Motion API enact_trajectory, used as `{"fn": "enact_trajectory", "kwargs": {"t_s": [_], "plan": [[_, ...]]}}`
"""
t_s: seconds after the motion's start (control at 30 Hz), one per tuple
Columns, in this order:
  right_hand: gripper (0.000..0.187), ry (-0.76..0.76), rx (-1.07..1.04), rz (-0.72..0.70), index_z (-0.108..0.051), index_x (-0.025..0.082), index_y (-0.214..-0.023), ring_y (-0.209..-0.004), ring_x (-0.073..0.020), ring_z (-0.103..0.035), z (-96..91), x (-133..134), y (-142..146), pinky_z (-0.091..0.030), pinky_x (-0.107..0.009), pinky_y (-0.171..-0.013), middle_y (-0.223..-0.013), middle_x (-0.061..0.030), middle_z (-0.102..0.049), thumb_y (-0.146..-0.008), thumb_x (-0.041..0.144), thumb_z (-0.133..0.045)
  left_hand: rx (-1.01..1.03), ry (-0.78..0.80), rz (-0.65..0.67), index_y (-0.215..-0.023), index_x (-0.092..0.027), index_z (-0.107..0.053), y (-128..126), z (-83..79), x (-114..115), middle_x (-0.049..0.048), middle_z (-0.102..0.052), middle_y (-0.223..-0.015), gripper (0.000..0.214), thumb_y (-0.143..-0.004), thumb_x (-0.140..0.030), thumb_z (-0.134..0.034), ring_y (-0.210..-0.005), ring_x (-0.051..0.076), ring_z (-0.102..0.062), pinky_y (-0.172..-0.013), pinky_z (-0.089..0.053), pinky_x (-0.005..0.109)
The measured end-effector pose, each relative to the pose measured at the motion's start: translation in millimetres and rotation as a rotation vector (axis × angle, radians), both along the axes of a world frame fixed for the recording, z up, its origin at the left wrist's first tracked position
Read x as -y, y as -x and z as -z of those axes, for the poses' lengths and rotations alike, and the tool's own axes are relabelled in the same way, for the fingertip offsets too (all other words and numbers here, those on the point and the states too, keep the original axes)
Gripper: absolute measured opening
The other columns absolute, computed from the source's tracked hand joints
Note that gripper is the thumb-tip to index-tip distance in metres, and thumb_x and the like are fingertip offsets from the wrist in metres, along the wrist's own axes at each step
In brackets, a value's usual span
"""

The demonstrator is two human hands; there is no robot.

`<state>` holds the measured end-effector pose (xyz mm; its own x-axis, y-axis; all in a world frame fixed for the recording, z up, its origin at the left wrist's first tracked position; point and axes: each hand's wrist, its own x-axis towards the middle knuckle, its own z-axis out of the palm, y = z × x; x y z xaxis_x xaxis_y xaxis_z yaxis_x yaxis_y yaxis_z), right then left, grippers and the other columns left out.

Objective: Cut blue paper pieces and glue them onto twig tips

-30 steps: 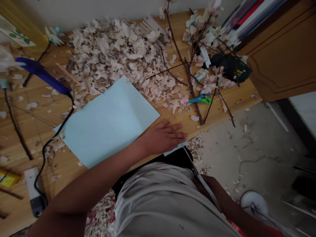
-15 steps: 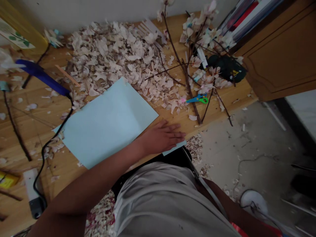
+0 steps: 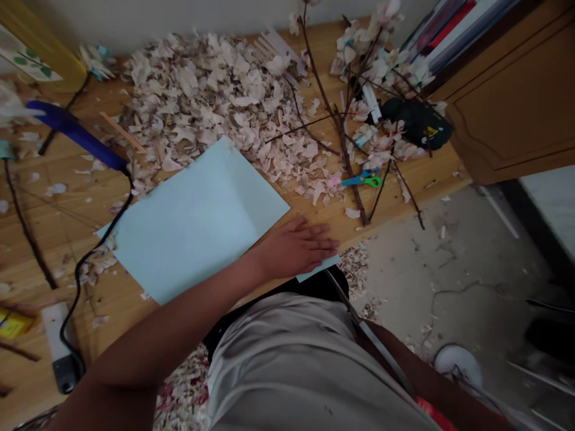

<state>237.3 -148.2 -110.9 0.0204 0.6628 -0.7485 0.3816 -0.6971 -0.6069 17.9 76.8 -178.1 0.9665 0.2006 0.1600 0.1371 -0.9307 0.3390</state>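
Note:
My left hand (image 3: pixel 302 248) lies flat, fingers stretched out, at the table's front edge. It rests over a small piece of light blue paper (image 3: pixel 320 267), whose end sticks out past the edge beneath the fingers. Beside my forearm lies a larger light blue sheet (image 3: pixel 193 227), partly covered by the arm. A thin grey strip (image 3: pixel 344 293), whose kind I cannot make out, slants from near the small paper down past my shirt. My right hand is not visible. Blue and green scissors (image 3: pixel 365 179) lie beyond my left fingertips.
A heap of dry pale petals (image 3: pixel 215 102) covers the back of the wooden table. Branches with blossoms (image 3: pixel 339 123) lie to its right. A blue-handled tool (image 3: pixel 76 134) trails a black cord (image 3: pixel 77 275) over the sheet's left corner. A wooden cabinet door (image 3: pixel 516 96) stands at right.
The view shifts slightly. My left hand stays flat in the same place on the small paper. The top end of the grey strip has moved slightly left.

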Motion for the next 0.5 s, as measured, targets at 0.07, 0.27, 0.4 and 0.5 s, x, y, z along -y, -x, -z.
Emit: {"fn": "enact_trajectory", "kwargs": {"t_s": [0.07, 0.27, 0.4, 0.5], "plan": [[0.045, 0.018, -0.024, -0.001, -0.078, 0.022, -0.081, -0.086, -0.0382, -0.070, 2.0, -2, 1, -0.059, -0.048, -0.089, -0.085, -0.0128, -0.077, -0.080, 0.064, -0.064, -0.016, 0.002, 0.003, -0.150, -0.032, -0.049, 0, -2.1, -1, -0.0056, -0.041, -0.161, 0.043, -0.110, -0.042, -0.035, -0.155, 0.019, -0.026, -0.125, -0.021, 0.049], [0.043, 0.008, 0.065, -0.062, -0.075, 0.022, -0.078, -0.080, -0.0329, -0.068, 3.7, -6, 4, -0.059, -0.043, -0.081, -0.079, -0.0095, -0.075, -0.083, 0.063, -0.064, -0.055, -0.003, 0.017, -0.150, -0.032, -0.049, -1, -6.2, -1, -0.0053, -0.041, -0.161, 0.043, -0.109, -0.041, -0.037, -0.155, 0.020, -0.026, -0.123, -0.024, 0.048], [0.046, -0.002, 0.131, -0.035, -0.075, 0.022, -0.079, -0.076, -0.0318, -0.067, 5.8, -4, 5, -0.060, -0.041, -0.074, -0.071, -0.0076, -0.072, -0.078, 0.067, -0.065, -0.064, 0.003, 0.016, -0.151, -0.032, -0.049, -1, -7.2, -1, -0.0054, -0.040, -0.162, 0.044, -0.110, -0.042, -0.035, -0.156, 0.019, -0.024, -0.123, -0.023, 0.049], [0.048, 0.018, 0.174, -0.016, -0.072, 0.022, -0.071, -0.073, -0.0302, -0.064, 11.3, 0, 6, -0.057, -0.037, -0.067, -0.067, -0.0065, -0.069, -0.078, 0.069, -0.064, -0.067, 0.018, 0.016, -0.151, -0.031, -0.049, -1, -8.3, -1, -0.0043, -0.041, -0.161, 0.045, -0.110, -0.041, -0.034, -0.156, 0.019, -0.024, -0.124, -0.021, 0.049]]}}
